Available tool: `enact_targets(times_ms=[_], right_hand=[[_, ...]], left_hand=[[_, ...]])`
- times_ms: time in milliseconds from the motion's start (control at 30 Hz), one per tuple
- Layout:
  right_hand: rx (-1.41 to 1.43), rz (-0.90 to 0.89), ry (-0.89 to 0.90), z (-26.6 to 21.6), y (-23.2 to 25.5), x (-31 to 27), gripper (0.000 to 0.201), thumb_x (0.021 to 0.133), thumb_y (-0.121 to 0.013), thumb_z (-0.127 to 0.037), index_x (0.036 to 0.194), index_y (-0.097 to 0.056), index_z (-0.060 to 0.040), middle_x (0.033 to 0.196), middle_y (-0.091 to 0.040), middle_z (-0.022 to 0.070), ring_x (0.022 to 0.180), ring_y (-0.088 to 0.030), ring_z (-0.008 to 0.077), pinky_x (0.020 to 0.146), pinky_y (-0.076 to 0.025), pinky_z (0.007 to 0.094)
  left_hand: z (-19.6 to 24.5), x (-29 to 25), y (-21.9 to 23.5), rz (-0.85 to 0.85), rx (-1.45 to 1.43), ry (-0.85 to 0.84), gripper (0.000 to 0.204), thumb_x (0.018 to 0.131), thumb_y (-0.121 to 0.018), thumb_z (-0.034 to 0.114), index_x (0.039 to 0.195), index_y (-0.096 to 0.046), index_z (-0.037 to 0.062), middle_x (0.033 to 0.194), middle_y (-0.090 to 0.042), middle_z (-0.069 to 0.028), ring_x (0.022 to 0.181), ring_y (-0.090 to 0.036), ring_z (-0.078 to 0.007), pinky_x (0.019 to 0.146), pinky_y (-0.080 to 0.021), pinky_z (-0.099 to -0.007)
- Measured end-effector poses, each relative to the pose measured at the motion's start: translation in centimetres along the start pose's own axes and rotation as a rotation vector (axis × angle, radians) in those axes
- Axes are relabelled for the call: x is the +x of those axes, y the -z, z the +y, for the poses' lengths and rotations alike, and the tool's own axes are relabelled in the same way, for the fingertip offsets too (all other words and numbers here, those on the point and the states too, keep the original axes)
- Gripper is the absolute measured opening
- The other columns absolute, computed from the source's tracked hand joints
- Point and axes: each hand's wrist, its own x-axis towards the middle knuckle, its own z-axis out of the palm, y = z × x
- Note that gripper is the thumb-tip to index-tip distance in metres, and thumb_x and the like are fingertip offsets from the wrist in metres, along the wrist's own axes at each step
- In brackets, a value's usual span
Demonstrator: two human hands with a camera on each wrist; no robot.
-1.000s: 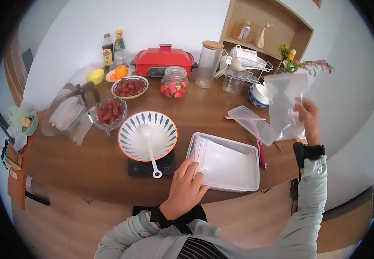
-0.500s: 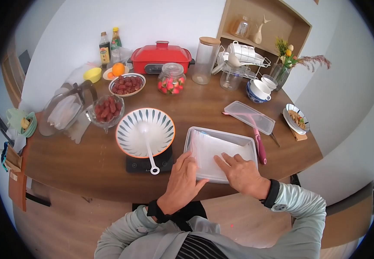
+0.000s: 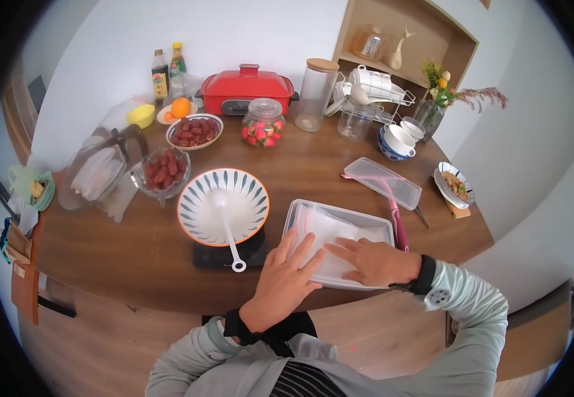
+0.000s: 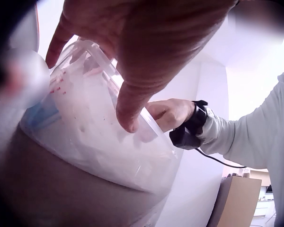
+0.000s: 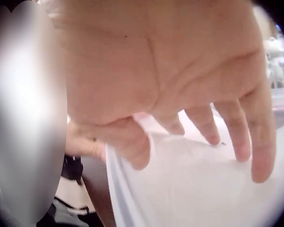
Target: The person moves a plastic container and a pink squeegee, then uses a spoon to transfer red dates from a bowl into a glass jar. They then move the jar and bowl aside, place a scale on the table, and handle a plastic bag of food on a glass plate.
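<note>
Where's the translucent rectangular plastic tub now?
In the head view, the tub sits right of the round orange-rimmed white bowl, with the left hand at its near left corner.

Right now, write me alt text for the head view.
A person's left hand spreads across the near left corner of a translucent container on a wooden table, while the right hand, fingers extended, is over plastic bags inside it. To the container's left, a patterned bowl holds a white ladle; a red cooker stands farther back.

A bag point(image 3: 310, 223) lies in the box point(image 3: 370, 223). Left of the box stands a bowl point(image 3: 197, 212) on a scale point(image 3: 209, 257), ladle point(image 3: 231, 237) inside; behind the box and right, a lid point(image 3: 403, 188), then a plate point(image 3: 440, 180); well behind, a canister point(image 3: 315, 96).
</note>
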Motion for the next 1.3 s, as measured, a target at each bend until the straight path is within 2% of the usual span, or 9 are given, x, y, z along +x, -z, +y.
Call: enact_targets(times_ms=[100,233,500,600,733,833,900,1067,1300], right_hand=[[0.168,0.08,0.244,3.5,1.4,-0.2,0.06,0.086,-0.056,-0.027,0.137,-0.033,-0.0032,0.133,-0.039,0.0245,0.114,-0.047,0.0373,0.095,-0.041,0.0415],[0.031,-0.054,-0.04,3.6,2.7,-1.2,0.07,0.078,-0.064,-0.025,0.135,-0.033,0.0006,0.126,-0.042,0.0264,0.111,-0.049,0.0368,0.092,-0.043,0.0396],[-0.01,-0.156,0.012,4.0,-0.9,0.3,0.072,0.075,-0.067,-0.026,0.134,-0.035,0.0001,0.127,-0.041,0.0261,0.107,-0.05,0.0391,0.089,-0.044,0.0415],[0.203,0.187,0.115,9.1,1.9,-0.8,0.042,0.08,-0.061,-0.022,0.117,-0.054,-0.0048,0.101,-0.059,0.0149,0.095,-0.058,0.0283,0.082,-0.048,0.0371],[0.329,0.512,-0.728,17.0,7.4,-2.8,0.023,0.082,-0.055,-0.021,0.101,-0.062,-0.0084,0.072,-0.062,0.0103,0.062,-0.062,0.0229,0.054,-0.049,0.0352],[0.005,0.362,-0.807,26.6,0.0,-3.1,0.028,0.082,-0.059,-0.033,0.095,-0.062,-0.0082,0.06,-0.058,0.0088,0.05,-0.058,0.0191,0.04,-0.042,0.0327],[0.793,0.315,-1.079,30.0,-3.0,-1.9,0.035,0.08,-0.063,-0.038,0.093,-0.061,-0.0054,0.056,-0.057,0.0073,0.043,-0.054,0.0175,0.034,-0.037,0.0316],[1.652,0.5,-0.787,31.7,-4.0,-3.3,0.023,0.083,-0.06,-0.022,0.093,-0.058,-0.0012,0.067,-0.06,0.0063,0.04,-0.048,0.013,0.033,-0.037,0.0247],[0.961,1.083,-0.474,12.8,2.2,-6.2,0.016,0.086,-0.054,-0.008,0.089,-0.06,0.0055,0.074,-0.065,0.009,0.053,-0.062,0.0141,0.042,-0.044,0.0237]], left_hand=[[-0.3,-0.1,-0.4,-0.058,0.042,0.003,0.044,0.07,-0.074,0.026,0.106,-0.061,0.0063,0.13,-0.043,-0.0189,0.129,-0.029,-0.0374,0.096,-0.035,-0.0471],[-0.4,-0.2,-0.7,-0.05,0.047,0.021,0.039,0.07,-0.073,0.027,0.101,-0.062,0.0051,0.127,-0.045,-0.0196,0.128,-0.031,-0.0384,0.096,-0.035,-0.0471],[-0.1,-0.1,-0.5,-0.079,0.051,0.019,0.033,0.071,-0.073,0.026,0.088,-0.062,-0.0008,0.12,-0.048,-0.0249,0.125,-0.034,-0.0411,0.095,-0.035,-0.0478],[-0.4,0.2,-0.4,-0.057,0.054,-0.005,0.034,0.071,-0.072,0.026,0.088,-0.062,-0.0018,0.12,-0.048,-0.0252,0.125,-0.033,-0.0414,0.095,-0.035,-0.0477],[-0.4,-0.1,-0.5,-0.051,0.042,-0.01,0.035,0.072,-0.071,0.027,0.088,-0.061,-0.002,0.12,-0.047,-0.0251,0.125,-0.032,-0.0414,0.095,-0.035,-0.0478],[-0.4,-0.1,-0.4,-0.055,0.046,-0.016,0.035,0.072,-0.071,0.027,0.089,-0.06,-0.0016,0.121,-0.046,-0.0246,0.125,-0.032,-0.0409,0.095,-0.035,-0.0479],[-0.5,-0.2,-0.4,-0.062,0.044,-0.015,0.036,0.073,-0.071,0.027,0.093,-0.059,-0.0009,0.123,-0.044,-0.0238,0.126,-0.032,-0.0404,0.095,-0.036,-0.0479],[-0.6,-0.3,-0.2,-0.09,0.038,-0.008,0.042,0.073,-0.071,0.025,0.102,-0.057,-0.0013,0.126,-0.042,-0.0233,0.127,-0.031,-0.0394,0.096,-0.035,-0.0473],[-0.3,-0.2,-0.1,0.008,-0.133,0.068,0.081,0.071,-0.073,0.019,0.135,-0.029,-0.0013,0.137,-0.029,-0.0274,0.128,-0.029,-0.0417,0.102,-0.03,-0.0459]])
